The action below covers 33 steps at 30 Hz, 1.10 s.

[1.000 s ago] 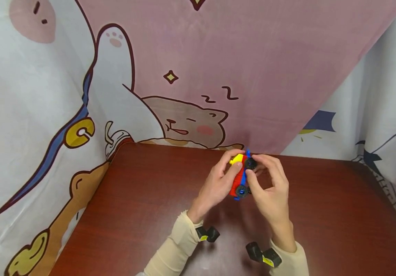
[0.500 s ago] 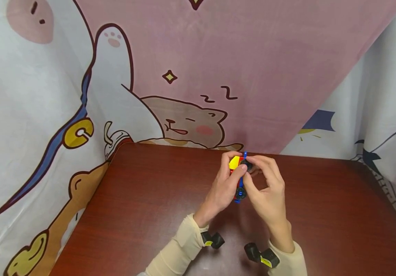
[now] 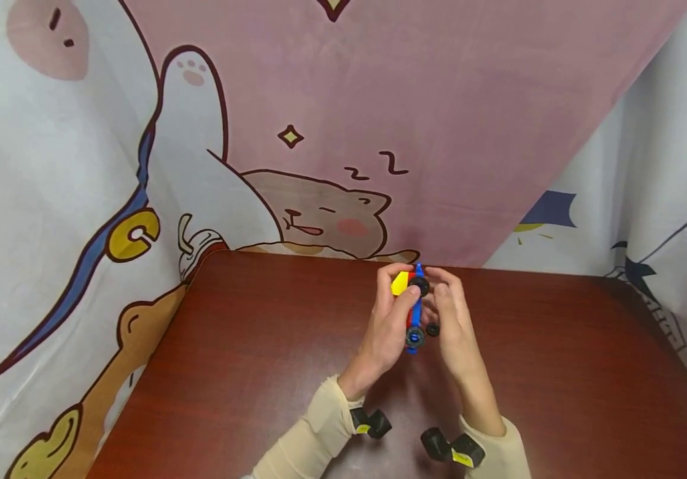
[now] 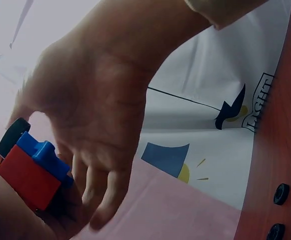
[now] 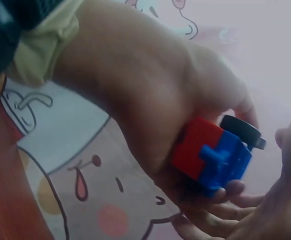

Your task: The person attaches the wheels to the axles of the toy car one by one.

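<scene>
A toy car [image 3: 417,311] with a red body, a yellow part, a blue chassis and black wheels is held above the table, its wheeled side turned up. My left hand [image 3: 386,328] grips it, the thumb pressing on one black wheel [image 3: 419,287]. Close on its right side is my right hand [image 3: 455,327], fingers loosely bent and thumb apart from the car. In the right wrist view, fingertips of the right hand [image 5: 258,215] touch the blue chassis [image 5: 225,162]. The left wrist view shows the car's red body [image 4: 29,177] in the left hand.
Two loose black wheels [image 4: 281,194] lie on the brown table [image 3: 247,332] in the left wrist view. Behind the table hangs a cartoon-printed cloth [image 3: 439,120], with more printed cloth at both sides. Each wrist wears a black camera mount [image 3: 453,448].
The car has turned so its wheeled side faces further up, and has shifted slightly left. My right thumb has come away from the wheel, its fingers loosening.
</scene>
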Motion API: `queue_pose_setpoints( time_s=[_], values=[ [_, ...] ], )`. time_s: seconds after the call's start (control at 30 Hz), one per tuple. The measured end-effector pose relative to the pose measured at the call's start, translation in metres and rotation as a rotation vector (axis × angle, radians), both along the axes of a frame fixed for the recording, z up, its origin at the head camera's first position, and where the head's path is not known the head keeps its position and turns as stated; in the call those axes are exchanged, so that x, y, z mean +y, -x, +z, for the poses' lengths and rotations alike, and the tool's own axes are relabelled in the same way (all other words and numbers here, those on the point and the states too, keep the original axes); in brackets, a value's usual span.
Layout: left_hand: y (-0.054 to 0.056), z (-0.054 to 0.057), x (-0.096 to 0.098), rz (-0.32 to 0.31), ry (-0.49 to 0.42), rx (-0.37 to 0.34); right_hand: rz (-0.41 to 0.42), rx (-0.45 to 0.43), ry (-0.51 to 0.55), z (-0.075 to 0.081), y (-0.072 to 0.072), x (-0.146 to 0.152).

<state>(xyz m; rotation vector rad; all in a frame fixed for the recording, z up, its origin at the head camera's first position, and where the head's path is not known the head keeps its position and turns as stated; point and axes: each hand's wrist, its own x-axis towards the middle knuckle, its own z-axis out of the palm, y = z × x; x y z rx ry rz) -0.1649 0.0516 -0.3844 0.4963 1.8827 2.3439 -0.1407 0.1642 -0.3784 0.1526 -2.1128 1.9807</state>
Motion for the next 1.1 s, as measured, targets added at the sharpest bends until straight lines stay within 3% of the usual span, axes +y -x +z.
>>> queue_pose_setpoints(
  time_s=[0.13, 0.43, 0.8, 1.1],
  values=[
    [-0.002, -0.002, 0.004, 0.034, 0.032, 0.036, 0.059, -0.056, -0.071, -0.002, 0.000, -0.002],
    [-0.005, -0.003, 0.008, 0.100, 0.033, 0.132, 0.037, -0.038, -0.103, -0.003, 0.000, -0.010],
    [-0.007, -0.003, 0.007, 0.110, -0.007, 0.196, -0.035, 0.011, -0.065, 0.000, -0.003, -0.015],
    [-0.001, -0.005, 0.007, 0.099, -0.060, 0.192, 0.001, -0.042, -0.018, -0.001, -0.002, -0.012]
  ],
)
